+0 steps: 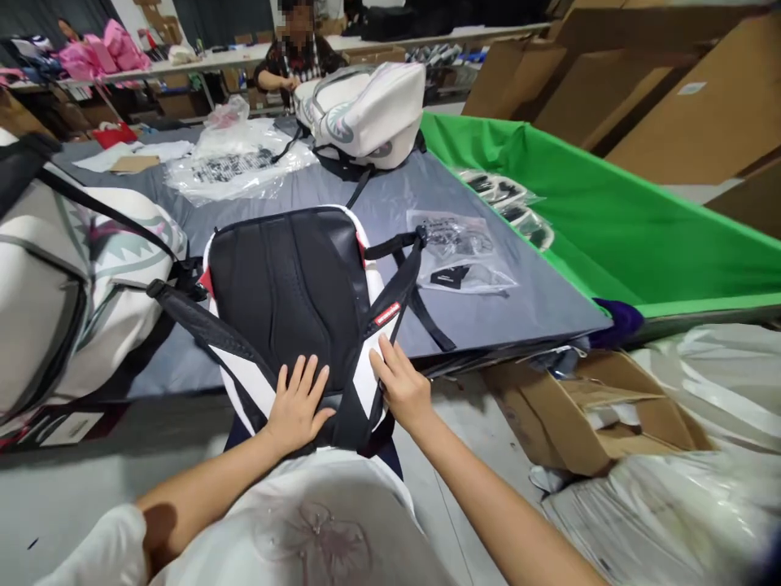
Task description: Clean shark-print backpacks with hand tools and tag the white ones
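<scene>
Two hands (298, 413) on one backpack (274, 281)

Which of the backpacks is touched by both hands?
The middle backpack at the near table edge, black padded back up: left hand on its lower part, right hand on a shoulder strap. Neither hand touches the white backpacks further left or behind.

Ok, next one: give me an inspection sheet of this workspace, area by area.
Surface: grey-covered table, cover slightly wrinkled.
Job's things: black-and-white backpack, back panel up, lower end overhanging the near edge; printed white backpacks at left and far side.
Clutter: clear packet, contents unclear; crumpled plastic wrap.
Grippers: left hand flat on back panel; right hand at strap's white section, grip unclear.
Cables: nothing seen.
Surroundings: person opposite; green fabric and open carton at right.
</scene>
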### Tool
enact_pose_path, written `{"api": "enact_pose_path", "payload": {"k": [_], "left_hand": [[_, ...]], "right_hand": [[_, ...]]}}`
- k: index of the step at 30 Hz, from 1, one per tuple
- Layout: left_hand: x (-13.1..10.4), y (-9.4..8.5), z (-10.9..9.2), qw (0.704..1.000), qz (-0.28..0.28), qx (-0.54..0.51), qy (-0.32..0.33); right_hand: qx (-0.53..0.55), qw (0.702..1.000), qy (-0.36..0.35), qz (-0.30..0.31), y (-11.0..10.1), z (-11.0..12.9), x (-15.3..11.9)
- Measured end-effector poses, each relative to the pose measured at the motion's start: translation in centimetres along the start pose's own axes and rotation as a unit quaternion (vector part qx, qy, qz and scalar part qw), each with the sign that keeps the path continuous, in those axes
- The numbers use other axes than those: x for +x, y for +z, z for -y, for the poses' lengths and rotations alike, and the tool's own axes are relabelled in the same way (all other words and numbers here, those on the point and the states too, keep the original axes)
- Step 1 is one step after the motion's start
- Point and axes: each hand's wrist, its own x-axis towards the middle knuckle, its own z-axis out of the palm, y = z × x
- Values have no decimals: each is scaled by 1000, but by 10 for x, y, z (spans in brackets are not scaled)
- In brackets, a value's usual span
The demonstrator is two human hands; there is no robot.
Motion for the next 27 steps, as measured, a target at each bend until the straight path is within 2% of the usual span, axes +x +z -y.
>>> {"api": "enact_pose_path", "payload": {"k": [3,5,7,9,11,13,14,16,18,19,21,22,24,25,26,27], "left_hand": [[-8,-14,8,1000,13,-8,14],[9,-35,12,999,4,-28,32],[51,-54,18,995,-35,-45,80],[115,-67,27,984,-58,-34,167],[183,-73,38,975,-45,2,216],[236,-75,47,970,4,38,240],[254,-75,51,967,33,54,246],[273,-77,57,960,83,73,259],[275,-81,59,953,111,67,275],[273,-84,59,950,121,55,281],[269,-89,57,950,136,23,281],[268,-91,56,950,142,8,277],[267,-94,58,950,147,-5,276],[268,-95,62,948,145,-1,281],[271,-97,68,947,140,12,289],[274,-98,75,946,132,31,296]], "right_hand": [[40,999,-19,20,-5,5,-4],[56,998,-19,38,-14,5,-10],[52,997,-5,59,-20,6,-14],[35,995,12,88,-25,8,-13],[20,992,24,125,-33,9,-7],[38,988,50,143,-52,9,4],[59,986,80,135,-66,8,10],[127,970,177,105,-96,6,27],[243,925,277,95,-117,7,50],[312,893,311,85,-120,9,63],[429,833,350,14,-106,17,91],[459,810,361,-50,-89,22,104],[460,786,371,-181,-42,31,123],[440,788,370,-222,-17,35,127],[411,804,356,-241,6,36,128],[386,828,335,-230,25,35,126]]}}
